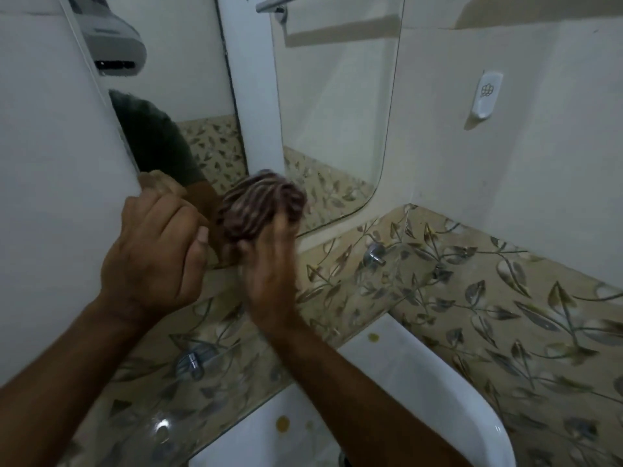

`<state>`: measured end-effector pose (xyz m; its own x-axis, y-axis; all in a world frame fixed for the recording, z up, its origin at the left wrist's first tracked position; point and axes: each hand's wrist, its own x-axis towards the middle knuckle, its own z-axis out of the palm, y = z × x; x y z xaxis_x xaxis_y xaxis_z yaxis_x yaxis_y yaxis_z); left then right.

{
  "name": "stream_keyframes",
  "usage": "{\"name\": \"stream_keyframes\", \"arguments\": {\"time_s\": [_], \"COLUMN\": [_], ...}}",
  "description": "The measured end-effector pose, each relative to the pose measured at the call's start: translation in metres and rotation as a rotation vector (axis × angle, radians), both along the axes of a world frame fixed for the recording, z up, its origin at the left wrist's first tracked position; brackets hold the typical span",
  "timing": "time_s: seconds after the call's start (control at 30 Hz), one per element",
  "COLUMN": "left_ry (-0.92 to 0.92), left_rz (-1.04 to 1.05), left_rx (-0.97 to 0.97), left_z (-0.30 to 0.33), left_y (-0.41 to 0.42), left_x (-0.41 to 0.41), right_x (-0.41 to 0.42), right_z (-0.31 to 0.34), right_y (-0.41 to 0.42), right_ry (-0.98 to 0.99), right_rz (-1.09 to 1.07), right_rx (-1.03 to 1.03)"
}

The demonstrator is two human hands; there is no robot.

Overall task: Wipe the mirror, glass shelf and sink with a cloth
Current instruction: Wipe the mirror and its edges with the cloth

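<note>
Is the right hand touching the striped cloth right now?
Touching. The head view shows the right hand with fingers wrapped against the bunched striped cloth.

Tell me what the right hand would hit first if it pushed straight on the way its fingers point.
Probably the mirror: the right hand points up and forward, with the bunched cloth at its fingertips; depth is unclear.

Two bare arms come in from the bottom, and no sleeves show on them. No watch or band sits on either wrist. The left hand (151, 254) has no rings on its fingers (175, 224), and a short, pale thumbnail shows beside them. The right hand (269, 274) is blurry, so its fingers look smeared together. Above the fingers, the mirror (337, 112) shows a dark grey-green short sleeve.
</note>
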<state>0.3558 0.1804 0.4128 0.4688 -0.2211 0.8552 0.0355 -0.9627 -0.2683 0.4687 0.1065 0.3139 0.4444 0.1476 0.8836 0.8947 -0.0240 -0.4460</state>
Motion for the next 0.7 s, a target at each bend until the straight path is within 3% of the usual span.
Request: {"name": "stream_keyframes", "arguments": {"time_s": [0.03,0.13,0.33,0.47,0.6,0.7], "left_ry": [-0.002,-0.003,-0.043,-0.054,-0.062,-0.057], "left_rz": [-0.02,-0.058,-0.13,-0.166,-0.149,-0.161], "left_rx": [-0.015,-0.04,-0.047,-0.043,-0.058,-0.096], "left_z": [0.0,-0.001,0.0,0.001,0.001,0.003], "left_y": [0.0,0.002,0.001,0.0,0.003,0.002], "left_x": [-0.001,-0.001,-0.002,-0.002,-0.003,-0.004], "right_x": [-0.011,-0.026,-0.011,-0.017,-0.051,-0.047], "right_z": [-0.012,-0.028,-0.018,0.004,-0.002,0.002], "right_y": [0.004,0.008,-0.008,-0.006,-0.001,-0.016], "right_ry": [-0.111,-0.179,-0.42,-0.144,-0.258,-0.235], "right_rz": [0.047,0.14,0.007,-0.053,0.123,0.242], "right_rx": [-0.084,-0.278,-0.296,-0.163,-0.251,-0.318]}}
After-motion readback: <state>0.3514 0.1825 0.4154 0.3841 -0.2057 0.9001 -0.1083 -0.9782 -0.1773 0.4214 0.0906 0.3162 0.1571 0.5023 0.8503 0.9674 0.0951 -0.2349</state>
